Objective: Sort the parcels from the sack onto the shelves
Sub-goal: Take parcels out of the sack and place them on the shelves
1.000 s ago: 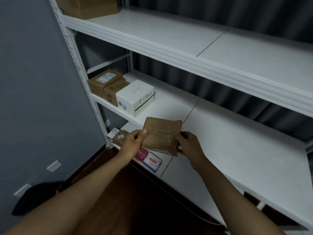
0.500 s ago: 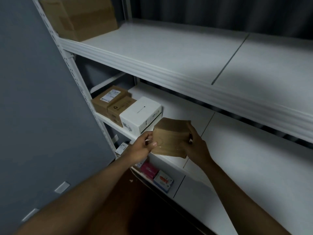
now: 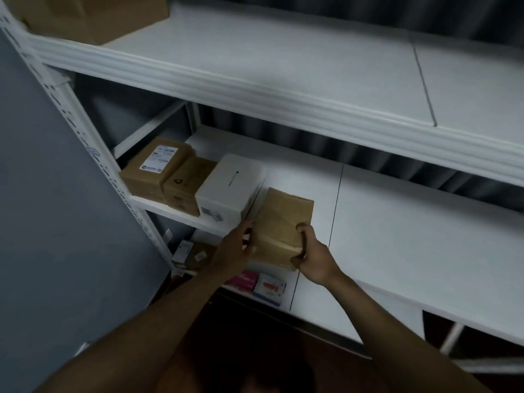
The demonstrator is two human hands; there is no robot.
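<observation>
Head view: middle shelf (image 3: 397, 217) bearing, left to right, labelled box (image 3: 154, 173), brown box (image 3: 184, 185), white box (image 3: 226, 191). Brown parcel (image 3: 279, 226), just beside white box, grasped by left hand (image 3: 234, 252) and right hand (image 3: 312, 255).

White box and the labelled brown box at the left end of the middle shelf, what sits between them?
In the head view, a smaller brown box with a dark printed mark sits between the white box and the labelled brown box.
</observation>
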